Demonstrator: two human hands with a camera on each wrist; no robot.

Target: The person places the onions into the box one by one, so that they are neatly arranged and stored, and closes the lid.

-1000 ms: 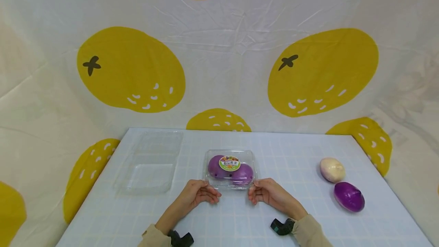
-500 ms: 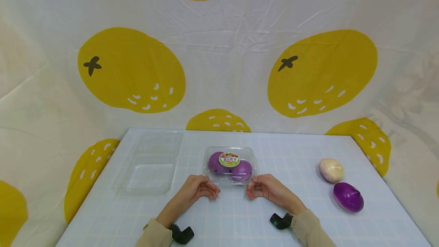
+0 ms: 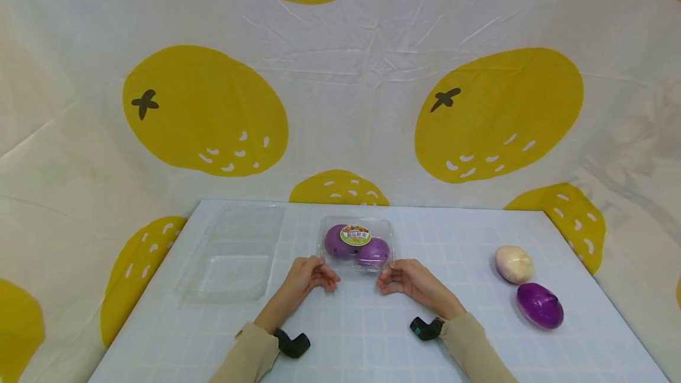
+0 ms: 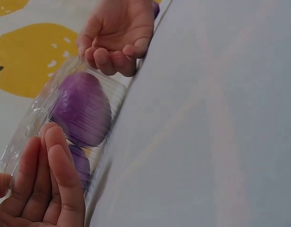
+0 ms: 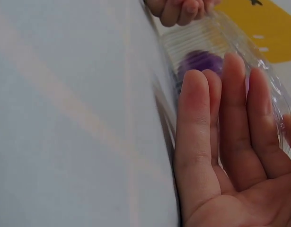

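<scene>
A: What did you have between your hands?

B: You had a clear box (image 3: 381,227), out near the middle of the table (image 3: 362,336) and toward its far edge. Your left hand (image 3: 307,278) pinched the near left corner between thumb and fingers.

A: And your right hand (image 3: 415,282), was it on the box as well?

B: Yes, you pinched the near right corner with it in the same manner, so you had one hand at each end of the near side. Whether the box touched the table beneath, I could not tell.

A: What lay inside?

B: Two purple rounded pieces (image 3: 374,252) sat side by side, the right one a little closer to you. An oval label (image 3: 356,235) with a green border was stuck on top.

A: What else did you have about you?

B: To your left, apart from your hand, lay a second clear container (image 3: 234,273). Well to your right sat a pale onion-like bulb (image 3: 514,264) and, just beside it and closer to you, a purple onion-like bulb (image 3: 540,306). You wore beige sleeves (image 3: 250,353), with a black device (image 3: 294,345) at each wrist. Beyond the table, you faced a pale cloth (image 3: 346,105) printed with yellow fruit.
</scene>
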